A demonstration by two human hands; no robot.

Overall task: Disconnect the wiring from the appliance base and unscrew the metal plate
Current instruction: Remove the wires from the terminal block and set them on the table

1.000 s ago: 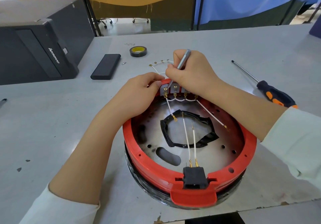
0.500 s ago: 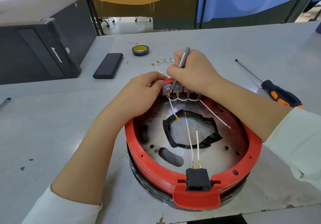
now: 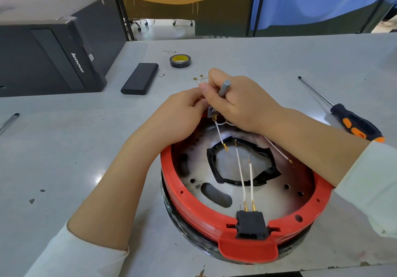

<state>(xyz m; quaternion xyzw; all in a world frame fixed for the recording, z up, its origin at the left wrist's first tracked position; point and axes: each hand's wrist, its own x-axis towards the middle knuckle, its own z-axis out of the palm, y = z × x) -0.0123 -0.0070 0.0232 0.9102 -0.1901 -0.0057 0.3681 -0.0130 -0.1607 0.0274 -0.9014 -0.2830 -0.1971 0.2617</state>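
Observation:
A round appliance base with a red rim [image 3: 189, 210] lies upside down on the table. Its metal plate [image 3: 277, 199] has a black-edged centre hole. Several white wires [image 3: 240, 170] with brass terminals run from a black connector [image 3: 251, 225] at the near rim and from a small terminal block [image 3: 211, 113] at the far rim. My right hand [image 3: 240, 102] grips a thin grey tool [image 3: 223, 87] over that block. My left hand [image 3: 182, 115] pinches at the block's left side. The tool's tip is hidden between my fingers.
An orange-and-black screwdriver [image 3: 352, 122] lies to the right. A roll of black tape [image 3: 180, 61], a black slab [image 3: 140, 81], a small screw [image 3: 162, 75] and loose terminals [image 3: 197, 78] lie behind. A black computer case [image 3: 49, 59] stands at the left, a pen [image 3: 9, 122] beside it.
My right hand has shifted left and lower over the terminal block, tilting the grey tool. It hides more of the block than before. My left hand stays at the block.

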